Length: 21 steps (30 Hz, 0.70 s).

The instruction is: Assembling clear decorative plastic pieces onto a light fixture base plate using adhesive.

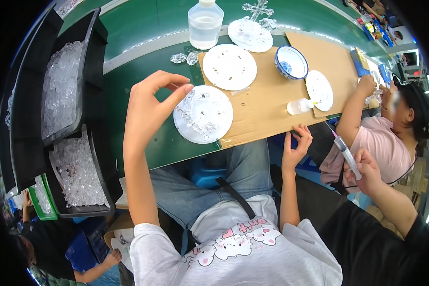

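Observation:
My left hand (152, 102) is over the near white round disc (221, 107), its thumb and forefinger pinched together. From the fingertips a clear, ornate plastic piece (190, 117) reaches down across the disc; I cannot tell whether its lower end is fixed to it. At the table's front edge, my right hand (298, 147) has loosely bent fingers, thumb apart, with nothing visible in it. A small squeeze bottle (300, 106) with a yellow tip lies beyond that hand on the cardboard (267, 121).
Farther back are another white disc (229, 66), a blue-and-white bowl (291, 62), a large liquid bottle (205, 24) and a clear cross (258, 8). Black bins (62, 90) of clear pieces stand left. Another person's hand (367, 169) holds a syringe (347, 157) at right.

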{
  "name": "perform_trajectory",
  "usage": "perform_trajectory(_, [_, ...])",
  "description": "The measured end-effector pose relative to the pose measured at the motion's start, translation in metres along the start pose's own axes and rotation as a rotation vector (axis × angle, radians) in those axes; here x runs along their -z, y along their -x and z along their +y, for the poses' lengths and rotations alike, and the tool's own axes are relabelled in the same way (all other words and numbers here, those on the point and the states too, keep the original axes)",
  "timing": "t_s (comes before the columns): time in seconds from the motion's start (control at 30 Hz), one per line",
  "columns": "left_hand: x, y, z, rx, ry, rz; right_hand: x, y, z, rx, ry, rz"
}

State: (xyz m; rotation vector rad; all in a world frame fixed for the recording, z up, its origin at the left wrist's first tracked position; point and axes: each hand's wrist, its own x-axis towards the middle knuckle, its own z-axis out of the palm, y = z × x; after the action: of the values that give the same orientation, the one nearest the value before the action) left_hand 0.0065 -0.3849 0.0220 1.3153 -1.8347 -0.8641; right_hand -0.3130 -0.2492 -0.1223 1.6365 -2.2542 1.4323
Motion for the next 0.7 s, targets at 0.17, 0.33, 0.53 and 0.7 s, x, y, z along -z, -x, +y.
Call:
perform_trajectory(0.17, [-0.005, -0.006, 0.000, -0.021, -0.080, -0.082, -0.002, 0.000, -0.001, -0.012, -0.007, 0.003])
perform_trajectory(0.33, [-0.007, -0.014, 0.004, 0.039, -0.196, -0.186, -0.001, -0.001, -0.001, -0.024, -0.008, 0.009])
perform_trajectory(0.53, [-0.005, -0.018, 0.003, 0.049, -0.126, -0.201, -0.001, -0.001, 0.001, -0.019, -0.003, -0.001])
perform_trajectory(0.7, [-0.006, -0.017, 0.004, 0.044, -0.121, -0.194, -0.001, 0.000, 0.003, -0.017, -0.016, 0.008])
